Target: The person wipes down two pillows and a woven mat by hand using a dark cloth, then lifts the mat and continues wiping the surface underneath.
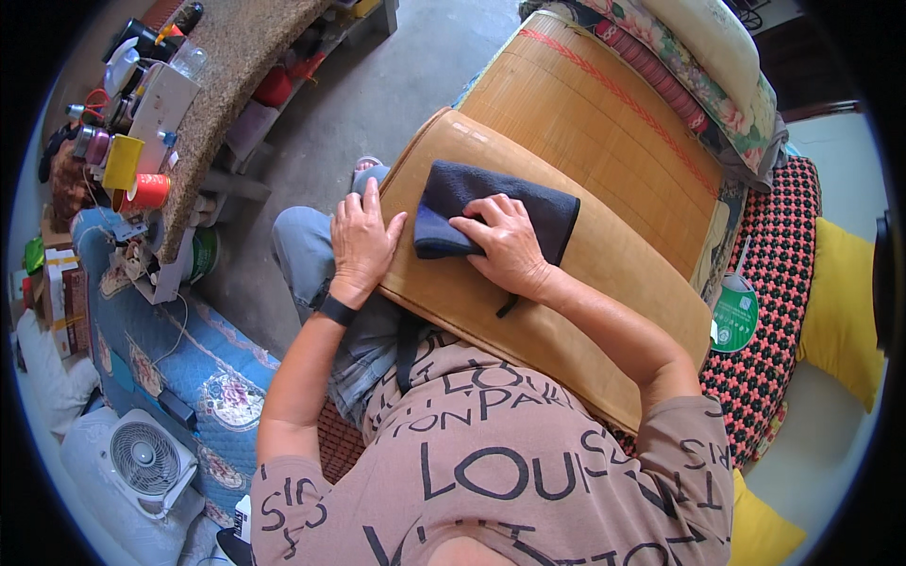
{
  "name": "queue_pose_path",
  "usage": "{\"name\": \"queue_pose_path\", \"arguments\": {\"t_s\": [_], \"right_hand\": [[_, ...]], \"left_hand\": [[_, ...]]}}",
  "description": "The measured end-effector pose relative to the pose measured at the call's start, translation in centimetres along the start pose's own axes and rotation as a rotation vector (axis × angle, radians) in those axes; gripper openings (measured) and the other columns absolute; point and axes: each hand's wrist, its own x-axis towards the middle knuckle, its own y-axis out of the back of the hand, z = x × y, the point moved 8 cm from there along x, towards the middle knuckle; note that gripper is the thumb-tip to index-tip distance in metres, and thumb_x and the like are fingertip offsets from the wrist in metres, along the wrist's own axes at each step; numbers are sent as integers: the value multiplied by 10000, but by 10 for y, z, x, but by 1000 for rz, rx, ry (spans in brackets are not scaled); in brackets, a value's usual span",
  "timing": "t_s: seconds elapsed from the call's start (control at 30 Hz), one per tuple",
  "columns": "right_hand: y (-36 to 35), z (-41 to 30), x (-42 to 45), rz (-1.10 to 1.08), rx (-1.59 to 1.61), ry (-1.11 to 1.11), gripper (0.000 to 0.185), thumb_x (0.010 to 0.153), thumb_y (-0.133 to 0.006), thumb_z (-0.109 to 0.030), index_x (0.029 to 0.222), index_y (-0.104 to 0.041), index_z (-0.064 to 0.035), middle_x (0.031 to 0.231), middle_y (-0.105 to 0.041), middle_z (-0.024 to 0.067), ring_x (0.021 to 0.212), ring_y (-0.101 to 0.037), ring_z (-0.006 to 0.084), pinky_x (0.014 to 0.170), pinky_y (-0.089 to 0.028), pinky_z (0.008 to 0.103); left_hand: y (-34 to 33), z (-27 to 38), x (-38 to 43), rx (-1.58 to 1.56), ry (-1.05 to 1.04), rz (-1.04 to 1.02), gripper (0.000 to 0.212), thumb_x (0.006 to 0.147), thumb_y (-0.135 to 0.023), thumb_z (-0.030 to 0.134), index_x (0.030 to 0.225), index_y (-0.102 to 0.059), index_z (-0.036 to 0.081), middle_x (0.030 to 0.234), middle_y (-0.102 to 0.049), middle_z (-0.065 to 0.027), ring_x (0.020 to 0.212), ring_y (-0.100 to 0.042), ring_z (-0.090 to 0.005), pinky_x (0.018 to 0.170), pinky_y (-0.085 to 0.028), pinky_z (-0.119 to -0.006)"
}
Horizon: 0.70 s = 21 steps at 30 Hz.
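A folded dark navy cloth lies on a tan suede-like pad that spans my lap. My right hand rests on the cloth, its fingers curled and gripping the fabric near the middle. My left hand is laid flat over the pad's left edge, above my knee, with thumb and fingers apart and nothing held. A short black strap end shows beneath my right wrist. Whatever lies under the cloth is hidden.
Beyond the pad lies a bamboo sleeping mat with rolled bedding. A green hand fan is on the right. To the left stand a cluttered stone-topped counter and a white box fan on blue quilted fabric.
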Motion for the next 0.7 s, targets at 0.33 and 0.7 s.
{"name": "queue_pose_path", "arguments": {"t_s": [0.33,0.7], "right_hand": [[6,21,25,26,-267,45,612,651,-777,-148,1241,-617,-186,1420,-477,158,1345,-412,378,1073,-307,648],[-5,53,90,190,-296,97,248,792,-602,-105,1016,-706,-110,1200,-632,136,1125,-601,331,907,-503,433]], "left_hand": [[0,23,26,122,0,90,419,901,-639,381,1147,-561,51,819,-640,-155,693,-684,-322,585,-552,-415],[-11,17,23,-8,-25,55,308,965,-547,306,1159,-539,66,801,-669,-198,692,-663,-402,591,-531,-489]]}}
